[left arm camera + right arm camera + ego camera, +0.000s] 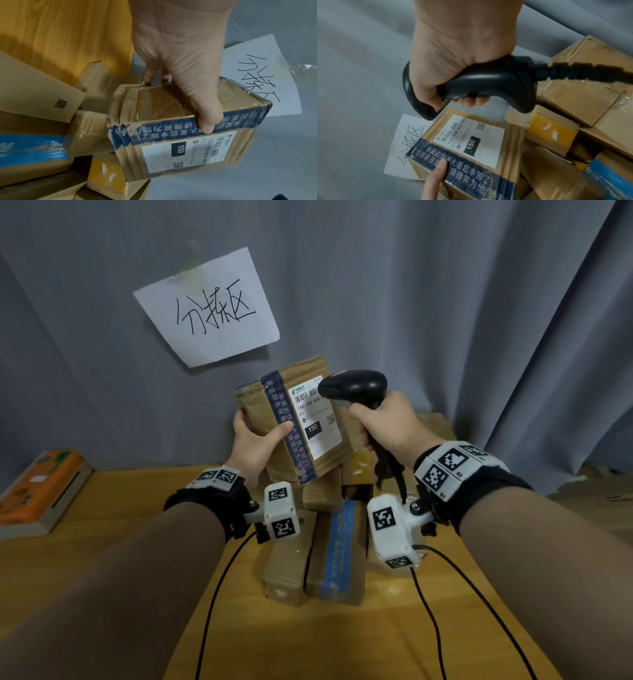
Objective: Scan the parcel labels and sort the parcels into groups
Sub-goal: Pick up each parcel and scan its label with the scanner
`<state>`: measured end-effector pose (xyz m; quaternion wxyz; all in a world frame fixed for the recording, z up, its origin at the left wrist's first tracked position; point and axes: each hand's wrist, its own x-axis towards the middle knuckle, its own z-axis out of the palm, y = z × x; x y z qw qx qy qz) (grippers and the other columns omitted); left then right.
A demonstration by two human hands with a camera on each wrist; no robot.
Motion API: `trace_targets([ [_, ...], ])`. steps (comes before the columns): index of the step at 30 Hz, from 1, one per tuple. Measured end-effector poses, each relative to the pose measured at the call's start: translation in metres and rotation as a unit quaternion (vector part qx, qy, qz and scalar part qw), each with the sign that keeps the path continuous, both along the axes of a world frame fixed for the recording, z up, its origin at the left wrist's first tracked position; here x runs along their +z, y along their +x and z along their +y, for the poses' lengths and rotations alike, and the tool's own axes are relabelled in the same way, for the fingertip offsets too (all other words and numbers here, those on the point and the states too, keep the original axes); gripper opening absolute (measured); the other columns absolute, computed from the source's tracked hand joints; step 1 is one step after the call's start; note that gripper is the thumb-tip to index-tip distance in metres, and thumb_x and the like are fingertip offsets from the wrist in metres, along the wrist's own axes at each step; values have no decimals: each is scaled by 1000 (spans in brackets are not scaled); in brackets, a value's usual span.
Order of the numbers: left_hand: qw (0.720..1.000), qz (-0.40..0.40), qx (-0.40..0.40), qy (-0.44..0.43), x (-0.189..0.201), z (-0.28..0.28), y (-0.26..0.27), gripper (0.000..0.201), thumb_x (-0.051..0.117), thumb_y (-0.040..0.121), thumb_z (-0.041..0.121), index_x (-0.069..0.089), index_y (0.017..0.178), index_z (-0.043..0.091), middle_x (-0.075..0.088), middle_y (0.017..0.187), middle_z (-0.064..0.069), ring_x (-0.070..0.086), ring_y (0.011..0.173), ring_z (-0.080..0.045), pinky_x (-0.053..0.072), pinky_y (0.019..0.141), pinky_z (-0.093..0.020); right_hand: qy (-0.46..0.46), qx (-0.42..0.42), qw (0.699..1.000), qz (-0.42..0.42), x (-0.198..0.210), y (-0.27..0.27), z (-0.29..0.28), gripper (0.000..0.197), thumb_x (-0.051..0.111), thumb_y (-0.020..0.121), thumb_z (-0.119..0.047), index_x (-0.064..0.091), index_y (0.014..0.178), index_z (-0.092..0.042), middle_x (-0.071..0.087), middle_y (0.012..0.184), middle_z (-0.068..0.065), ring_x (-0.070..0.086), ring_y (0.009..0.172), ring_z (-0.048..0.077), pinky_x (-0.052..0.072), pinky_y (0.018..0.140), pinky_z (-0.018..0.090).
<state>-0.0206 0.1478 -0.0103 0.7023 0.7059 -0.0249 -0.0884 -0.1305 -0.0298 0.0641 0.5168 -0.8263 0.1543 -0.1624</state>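
Left wrist band: black strap, topped with white blocks printed with black square fiducial markers. Left wrist camera: white boxy housing, a marker on each visible face, fixed by a white bracket with a metal screw; a black cable trails from it. Right wrist band: black strap, white marker blocks, small printed numerals. Right wrist camera: white housing, markers, screwed bracket, black cable. Forearms bare, no sleeves.

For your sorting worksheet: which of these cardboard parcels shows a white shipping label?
The parcel held up in the left hand, marked 150; the pile's parcels show only tape.
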Motion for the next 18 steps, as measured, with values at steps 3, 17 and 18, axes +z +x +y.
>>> trace_targets([
  [3,1000,13,1,-11,0,0,-2,98,77,80,26,11,152,24,50,114,12,53,106,-12,46,87,-34,-43,-14,999,-27,-11,-2,0,18,63,86,-16,57,70,-12,55,46,-3,56,43,11,51,50,25],
  [17,997,75,-5,-34,-3,-5,-10,90,77,80,31,19,148,29,58,109,11,61,103,-15,52,86,-43,-22,-53,997,-51,-55,-16,-1,11,66,86,-13,65,80,-4,58,53,2,56,45,5,50,51,21],
  [18,997,75,-4,-34,-3,-5,-11,90,77,80,31,19,148,29,57,107,13,61,101,-13,52,84,-42,-17,-50,997,-56,-52,-17,0,11,64,86,-11,64,77,-5,57,52,2,54,42,3,49,49,19],
])
